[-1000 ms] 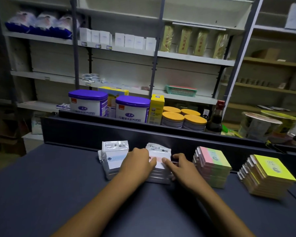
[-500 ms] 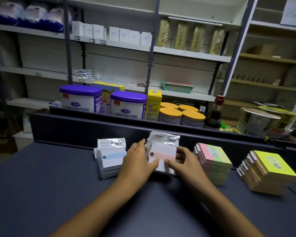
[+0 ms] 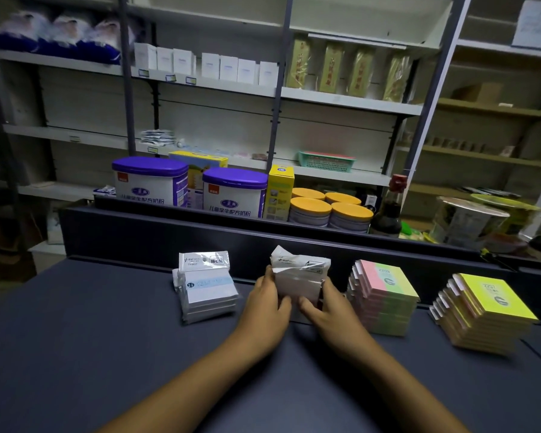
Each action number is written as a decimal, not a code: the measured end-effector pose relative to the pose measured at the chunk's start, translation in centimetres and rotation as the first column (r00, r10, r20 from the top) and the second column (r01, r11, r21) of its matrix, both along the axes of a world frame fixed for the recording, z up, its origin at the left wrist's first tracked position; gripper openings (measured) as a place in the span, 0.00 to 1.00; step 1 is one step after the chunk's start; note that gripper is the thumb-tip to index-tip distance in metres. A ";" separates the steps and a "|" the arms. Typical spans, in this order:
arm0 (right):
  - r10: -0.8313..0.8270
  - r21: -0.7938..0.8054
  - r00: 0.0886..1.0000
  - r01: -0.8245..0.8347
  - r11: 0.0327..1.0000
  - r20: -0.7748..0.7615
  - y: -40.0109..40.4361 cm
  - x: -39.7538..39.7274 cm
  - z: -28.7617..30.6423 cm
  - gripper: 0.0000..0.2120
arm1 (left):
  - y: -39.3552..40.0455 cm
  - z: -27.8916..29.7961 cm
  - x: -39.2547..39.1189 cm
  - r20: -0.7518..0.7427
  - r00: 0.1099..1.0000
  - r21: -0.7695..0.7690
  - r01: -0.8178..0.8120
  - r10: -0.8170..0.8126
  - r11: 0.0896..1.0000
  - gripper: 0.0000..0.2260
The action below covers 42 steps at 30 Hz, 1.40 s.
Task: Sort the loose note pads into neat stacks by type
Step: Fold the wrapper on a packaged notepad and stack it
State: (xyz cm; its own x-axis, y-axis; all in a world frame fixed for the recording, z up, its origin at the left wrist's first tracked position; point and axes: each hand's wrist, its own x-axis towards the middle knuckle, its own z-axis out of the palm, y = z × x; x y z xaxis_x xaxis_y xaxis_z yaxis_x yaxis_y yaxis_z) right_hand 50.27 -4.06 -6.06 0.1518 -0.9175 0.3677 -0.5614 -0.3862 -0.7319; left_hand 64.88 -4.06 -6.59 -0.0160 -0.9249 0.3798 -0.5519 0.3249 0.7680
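Both hands hold a small stack of wrapped white-and-pink note pads [image 3: 299,278], tipped up on edge near the counter's back wall. My left hand [image 3: 267,303] grips its left side and my right hand [image 3: 324,303] grips its right side. A stack of wrapped white-and-blue note pads [image 3: 206,290] lies to the left. On the right stand a pink-and-green pad stack [image 3: 384,295] and a yellow pad stack [image 3: 487,310], both fanned at their left edges.
The dark counter [image 3: 107,354] ends at a raised back wall [image 3: 169,235]. Behind it stand purple-lidded tins [image 3: 235,193], orange-lidded jars [image 3: 330,209], a dark bottle [image 3: 388,210] and shelving with boxed goods.
The white-and-pink stack lay flat under both hands a second ago; now it is lifted and tipped upright between them. The other three stacks have not moved.
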 end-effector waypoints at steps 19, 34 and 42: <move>0.008 -0.032 0.998 -0.010 0.999 -0.058 -0.7 -0.3 -1.2 0.19 | 0.7 -0.3 0.6 0.050 0.999 -0.020 0.004 -0.003 1.000 0.21; 0.025 -0.009 0.992 -0.024 1.000 0.121 -0.6 -0.7 -0.2 0.20 | 0.3 -0.1 0.9 -0.075 0.997 -0.104 -0.002 -0.005 0.995 0.20; 0.093 0.015 0.828 -0.121 0.993 0.553 -0.2 -1.7 2.3 0.31 | 0.3 3.5 2.9 -0.219 0.972 -0.229 0.032 -0.083 0.973 0.33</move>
State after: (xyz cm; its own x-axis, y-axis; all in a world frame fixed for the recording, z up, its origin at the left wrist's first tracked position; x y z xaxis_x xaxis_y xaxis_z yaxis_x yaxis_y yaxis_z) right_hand 48.54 -4.25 -3.73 0.0356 -0.9256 0.3768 -0.0169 -0.3775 -0.9258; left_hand 67.81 -3.80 -3.13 0.0432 -0.8168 0.5753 -0.3483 0.5274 0.7749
